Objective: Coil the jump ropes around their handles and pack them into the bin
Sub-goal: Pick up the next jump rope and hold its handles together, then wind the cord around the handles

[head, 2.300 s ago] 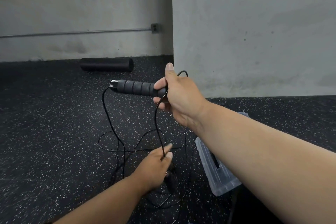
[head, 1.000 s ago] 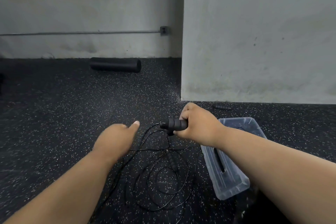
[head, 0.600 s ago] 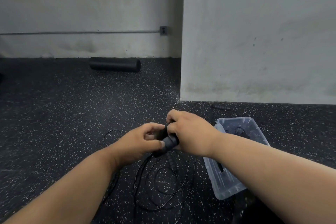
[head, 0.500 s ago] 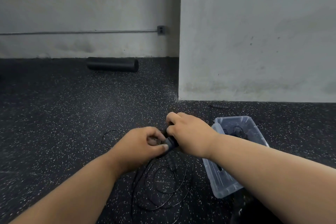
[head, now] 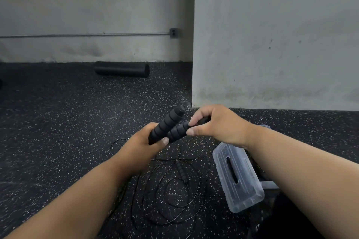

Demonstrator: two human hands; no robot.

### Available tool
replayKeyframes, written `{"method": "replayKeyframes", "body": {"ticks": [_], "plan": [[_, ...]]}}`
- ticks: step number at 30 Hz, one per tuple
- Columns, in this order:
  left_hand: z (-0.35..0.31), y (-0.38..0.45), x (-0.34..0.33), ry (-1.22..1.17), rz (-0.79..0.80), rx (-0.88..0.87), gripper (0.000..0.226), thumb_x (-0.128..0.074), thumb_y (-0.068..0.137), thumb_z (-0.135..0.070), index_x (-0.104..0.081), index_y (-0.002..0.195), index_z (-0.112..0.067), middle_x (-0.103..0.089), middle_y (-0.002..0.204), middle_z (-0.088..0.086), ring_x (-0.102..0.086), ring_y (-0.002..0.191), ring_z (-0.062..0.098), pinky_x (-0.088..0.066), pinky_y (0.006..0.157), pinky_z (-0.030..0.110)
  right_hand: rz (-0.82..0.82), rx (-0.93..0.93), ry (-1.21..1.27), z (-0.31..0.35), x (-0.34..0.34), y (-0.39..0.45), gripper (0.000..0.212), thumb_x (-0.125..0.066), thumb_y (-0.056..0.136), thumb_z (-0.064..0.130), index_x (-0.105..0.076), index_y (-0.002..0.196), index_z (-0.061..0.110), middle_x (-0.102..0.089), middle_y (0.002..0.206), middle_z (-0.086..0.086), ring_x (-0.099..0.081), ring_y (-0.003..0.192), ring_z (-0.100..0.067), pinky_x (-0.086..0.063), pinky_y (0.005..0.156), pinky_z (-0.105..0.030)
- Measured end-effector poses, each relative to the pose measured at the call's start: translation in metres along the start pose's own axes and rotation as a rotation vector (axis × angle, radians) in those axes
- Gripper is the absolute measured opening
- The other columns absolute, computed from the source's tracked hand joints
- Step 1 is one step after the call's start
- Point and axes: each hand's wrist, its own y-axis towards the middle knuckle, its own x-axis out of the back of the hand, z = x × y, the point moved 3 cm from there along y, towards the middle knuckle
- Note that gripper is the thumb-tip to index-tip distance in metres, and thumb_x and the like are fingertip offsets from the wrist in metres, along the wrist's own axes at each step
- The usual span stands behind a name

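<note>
the left hand (head: 142, 146) grips one ribbed foam handle (head: 167, 125); the right hand (head: 217, 125) pinches the second handle (head: 178, 129) beside it; both look light, soft and grippy. the thin cord (head: 165, 194) lies loose on the floor, springy and tangle-prone, beside the clear bin (head: 238, 178); best held at the handles.

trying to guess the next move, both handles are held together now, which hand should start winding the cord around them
Right, probably. The left hand grips the bottom of one handle firmly, a steady anchor. The right hand only pinches the other handle with its fingertips, so it can let go and reach the cord on the floor.
</note>
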Motion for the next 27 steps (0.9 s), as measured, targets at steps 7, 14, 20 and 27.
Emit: {"method": "replayKeyframes", "body": {"ticks": [7, 14, 20, 27], "plan": [[-0.010, -0.003, -0.019, -0.250, 0.266, 0.092, 0.022, -0.066, 0.103, -0.026, -0.061, 0.125, -0.024, -0.079, 0.100, 0.004, -0.066, 0.079, 0.011, -0.050, 0.069, 0.023, 0.105, 0.049, 0.060, 0.001, -0.004, -0.002, 0.014, -0.080, 0.088, 0.007, -0.075, 0.093, 0.020, -0.063, 0.077, 0.001, -0.052, 0.067, -0.014, -0.044, 0.064, -0.031], [-0.009, -0.002, -0.023, -0.471, 0.398, 0.132, 0.039, -0.071, 0.098, -0.028, -0.061, 0.128, -0.006, -0.073, 0.122, 0.022, -0.071, 0.104, 0.033, -0.053, 0.082, 0.037, 0.006, -0.004, 0.306, -0.013, -0.002, 0.004, 0.042, -0.081, 0.087, 0.001, -0.060, 0.120, 0.018, -0.063, 0.088, -0.013, -0.066, 0.074, -0.026, -0.059, 0.082, -0.048], [-0.015, -0.006, -0.031, -0.623, 0.489, 0.194, 0.042, -0.072, 0.097, -0.020, -0.056, 0.130, 0.001, -0.074, 0.119, 0.020, -0.073, 0.097, 0.024, -0.059, 0.072, 0.026, 0.130, -0.001, 0.416, -0.008, -0.004, 0.002, 0.032, -0.070, 0.099, 0.019, -0.065, 0.130, 0.014, -0.066, 0.095, -0.010, -0.056, 0.064, -0.016, -0.056, 0.063, -0.031], [-0.020, -0.016, -0.040, -0.745, 0.560, 0.301, 0.048, -0.069, 0.090, -0.027, -0.057, 0.130, -0.005, -0.073, 0.112, 0.019, -0.072, 0.093, 0.028, -0.063, 0.074, 0.038, 0.097, 0.079, 0.169, -0.005, -0.015, 0.000, 0.023, -0.058, 0.106, 0.035, -0.061, 0.102, 0.013, -0.063, 0.071, 0.002, -0.056, 0.063, -0.019, -0.050, 0.060, -0.032]]}}
